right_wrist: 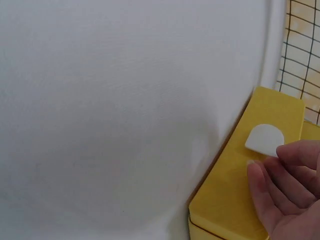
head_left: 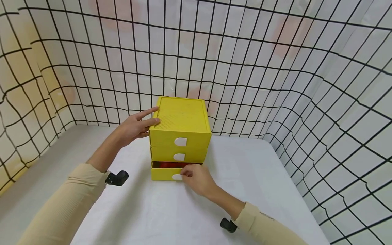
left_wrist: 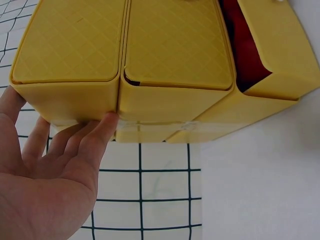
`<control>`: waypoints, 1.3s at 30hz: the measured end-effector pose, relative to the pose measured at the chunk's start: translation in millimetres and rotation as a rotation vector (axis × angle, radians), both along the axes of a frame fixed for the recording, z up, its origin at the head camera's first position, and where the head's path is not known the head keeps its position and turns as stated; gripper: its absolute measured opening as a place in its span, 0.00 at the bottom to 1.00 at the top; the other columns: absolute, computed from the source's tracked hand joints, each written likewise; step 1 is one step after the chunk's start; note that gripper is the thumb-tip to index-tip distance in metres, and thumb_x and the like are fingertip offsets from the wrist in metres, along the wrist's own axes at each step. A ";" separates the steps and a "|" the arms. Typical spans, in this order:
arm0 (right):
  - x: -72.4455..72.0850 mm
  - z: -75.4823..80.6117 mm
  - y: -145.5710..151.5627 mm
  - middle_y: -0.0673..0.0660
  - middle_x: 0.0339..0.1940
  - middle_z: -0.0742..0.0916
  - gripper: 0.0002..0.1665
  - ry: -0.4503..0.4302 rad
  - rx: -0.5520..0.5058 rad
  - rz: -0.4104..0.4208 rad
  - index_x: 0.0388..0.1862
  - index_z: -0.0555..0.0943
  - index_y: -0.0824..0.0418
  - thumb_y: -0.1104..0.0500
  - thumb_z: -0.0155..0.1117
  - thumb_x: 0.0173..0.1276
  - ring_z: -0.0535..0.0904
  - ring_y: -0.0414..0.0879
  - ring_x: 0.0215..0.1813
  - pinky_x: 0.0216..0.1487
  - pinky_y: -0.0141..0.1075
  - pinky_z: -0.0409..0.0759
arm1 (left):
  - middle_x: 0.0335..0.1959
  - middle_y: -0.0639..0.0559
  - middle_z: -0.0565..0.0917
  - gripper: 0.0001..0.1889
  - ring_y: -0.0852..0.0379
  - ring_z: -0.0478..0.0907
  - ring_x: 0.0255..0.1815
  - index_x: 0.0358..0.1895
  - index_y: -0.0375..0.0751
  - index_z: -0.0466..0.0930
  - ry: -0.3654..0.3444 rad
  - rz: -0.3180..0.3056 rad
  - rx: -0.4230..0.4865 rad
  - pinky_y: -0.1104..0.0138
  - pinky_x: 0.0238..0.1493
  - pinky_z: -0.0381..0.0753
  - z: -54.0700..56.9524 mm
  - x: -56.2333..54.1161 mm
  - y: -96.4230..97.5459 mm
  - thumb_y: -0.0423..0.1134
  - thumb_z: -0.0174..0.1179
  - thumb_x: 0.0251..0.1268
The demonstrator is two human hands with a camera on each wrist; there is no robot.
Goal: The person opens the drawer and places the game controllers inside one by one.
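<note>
A yellow three-drawer storage box [head_left: 183,115] stands on the white table, each drawer front bearing a white tab handle. Its bottom drawer [head_left: 165,174] is pulled partly out, and something red [left_wrist: 245,47] shows inside; its kind is hidden. My right hand [head_left: 197,178] pinches the edge of the bottom drawer's white tab [right_wrist: 266,139] with thumb and fingertips. Against the box's left side and top edge rests my left hand [head_left: 134,126], its fingers spread and fairly straight. The left wrist view shows those fingers [left_wrist: 102,132] touching the side wall of the box.
Black wire grid panels [head_left: 180,61] with white sheeting behind them surround the table [head_left: 251,183] at the back and both sides. A dark wrist device [head_left: 117,178] sits at the left cuff and another [head_left: 228,225] at the right.
</note>
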State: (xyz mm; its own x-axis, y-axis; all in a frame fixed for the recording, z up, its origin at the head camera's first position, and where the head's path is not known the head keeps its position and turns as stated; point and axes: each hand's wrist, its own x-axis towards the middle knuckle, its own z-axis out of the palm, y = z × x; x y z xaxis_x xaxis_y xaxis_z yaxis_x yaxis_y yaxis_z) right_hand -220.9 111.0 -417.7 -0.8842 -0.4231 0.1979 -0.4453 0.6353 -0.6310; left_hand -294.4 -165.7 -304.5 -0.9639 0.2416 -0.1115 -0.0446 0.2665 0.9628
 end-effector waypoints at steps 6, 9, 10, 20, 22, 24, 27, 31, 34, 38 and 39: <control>-7.3 -4.5 -2.7 0.48 0.30 0.89 0.05 0.070 0.009 -0.045 0.35 0.90 0.59 0.63 0.67 0.68 0.83 0.38 0.33 0.37 0.28 0.82 | 0.69 0.47 0.77 0.41 0.51 0.79 0.64 0.80 0.72 0.53 0.012 -0.006 -0.010 0.59 0.67 0.77 1.2 0.1 0.7 0.59 0.64 0.68; -12.4 -7.0 -4.0 0.47 0.28 0.89 0.05 0.104 0.016 -0.066 0.34 0.90 0.59 0.63 0.67 0.68 0.82 0.37 0.31 0.35 0.27 0.82 | 0.66 0.47 0.78 0.41 0.54 0.80 0.58 0.80 0.73 0.53 0.020 -0.002 -0.028 0.65 0.60 0.79 2.2 -0.3 1.8 0.60 0.63 0.68; -13.9 -7.8 -4.3 0.47 0.27 0.89 0.05 0.114 0.019 -0.072 0.34 0.90 0.59 0.63 0.68 0.68 0.82 0.37 0.31 0.35 0.27 0.82 | 0.65 0.46 0.79 0.40 0.54 0.80 0.56 0.80 0.73 0.54 0.017 0.002 -0.028 0.67 0.57 0.80 2.4 -0.4 2.1 0.60 0.64 0.68; -21.6 -16.0 -6.5 0.49 0.28 0.89 0.06 0.198 0.017 -0.092 0.35 0.90 0.60 0.63 0.67 0.68 0.83 0.38 0.31 0.35 0.27 0.82 | 0.60 0.47 0.81 0.40 0.61 0.83 0.50 0.80 0.70 0.56 0.023 0.000 -0.014 0.72 0.50 0.82 5.7 -0.2 3.1 0.57 0.65 0.68; -21.0 -17.1 -6.9 0.49 0.28 0.89 0.06 0.208 0.018 -0.092 0.35 0.90 0.60 0.62 0.67 0.69 0.83 0.38 0.31 0.35 0.26 0.82 | 0.59 0.47 0.82 0.39 0.61 0.83 0.49 0.80 0.70 0.57 0.017 0.005 -0.009 0.72 0.50 0.82 6.1 -0.4 2.8 0.57 0.65 0.68; -20.4 -18.0 -7.3 0.49 0.28 0.89 0.06 0.219 0.021 -0.095 0.36 0.90 0.60 0.62 0.68 0.69 0.83 0.38 0.31 0.35 0.26 0.81 | 0.61 0.47 0.82 0.40 0.60 0.84 0.52 0.80 0.70 0.56 0.014 0.003 -0.012 0.71 0.51 0.82 5.7 -0.6 2.5 0.57 0.64 0.69; -20.1 -18.7 -7.9 0.49 0.27 0.89 0.05 0.245 0.034 -0.100 0.35 0.90 0.59 0.62 0.68 0.68 0.82 0.37 0.30 0.33 0.25 0.81 | 0.65 0.46 0.80 0.40 0.58 0.83 0.55 0.80 0.69 0.55 0.009 0.004 -0.012 0.71 0.52 0.83 4.4 -1.3 2.1 0.58 0.64 0.69; -20.4 -19.5 -9.1 0.49 0.26 0.89 0.04 0.280 0.051 -0.101 0.33 0.90 0.58 0.62 0.70 0.67 0.81 0.37 0.28 0.32 0.25 0.80 | 0.67 0.46 0.78 0.40 0.57 0.82 0.57 0.80 0.70 0.55 0.006 0.009 -0.019 0.71 0.53 0.82 3.8 -1.4 2.3 0.58 0.64 0.68; -20.1 -20.3 -9.8 0.49 0.25 0.89 0.03 0.299 0.060 -0.102 0.33 0.90 0.57 0.62 0.71 0.67 0.81 0.37 0.28 0.31 0.25 0.80 | 0.66 0.45 0.79 0.40 0.57 0.82 0.55 0.80 0.70 0.55 0.000 0.020 -0.021 0.66 0.59 0.80 3.9 -1.1 4.0 0.58 0.64 0.69; -19.9 -21.4 -10.4 0.48 0.25 0.89 0.03 0.317 0.070 -0.101 0.33 0.90 0.58 0.62 0.71 0.66 0.80 0.36 0.27 0.31 0.25 0.79 | 0.65 0.44 0.80 0.39 0.56 0.82 0.56 0.80 0.69 0.55 -0.020 0.045 -0.012 0.56 0.69 0.76 5.0 -0.2 6.4 0.55 0.64 0.70; -19.8 -21.7 -10.5 0.48 0.25 0.89 0.03 0.321 0.071 -0.102 0.32 0.90 0.58 0.62 0.71 0.66 0.80 0.36 0.27 0.30 0.24 0.79 | 0.65 0.44 0.80 0.39 0.55 0.82 0.58 0.80 0.69 0.55 -0.027 0.052 -0.009 0.55 0.70 0.75 5.3 0.2 7.0 0.55 0.64 0.70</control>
State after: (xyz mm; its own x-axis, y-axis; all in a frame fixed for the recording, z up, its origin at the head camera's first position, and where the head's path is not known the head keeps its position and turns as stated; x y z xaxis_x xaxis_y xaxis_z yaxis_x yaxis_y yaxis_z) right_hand -240.7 100.5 -439.4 -0.8198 -0.3586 0.4465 -0.5462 0.7239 -0.4215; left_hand -294.2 -158.6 -299.2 -0.9718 0.1905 -0.1392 -0.0840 0.2721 0.9586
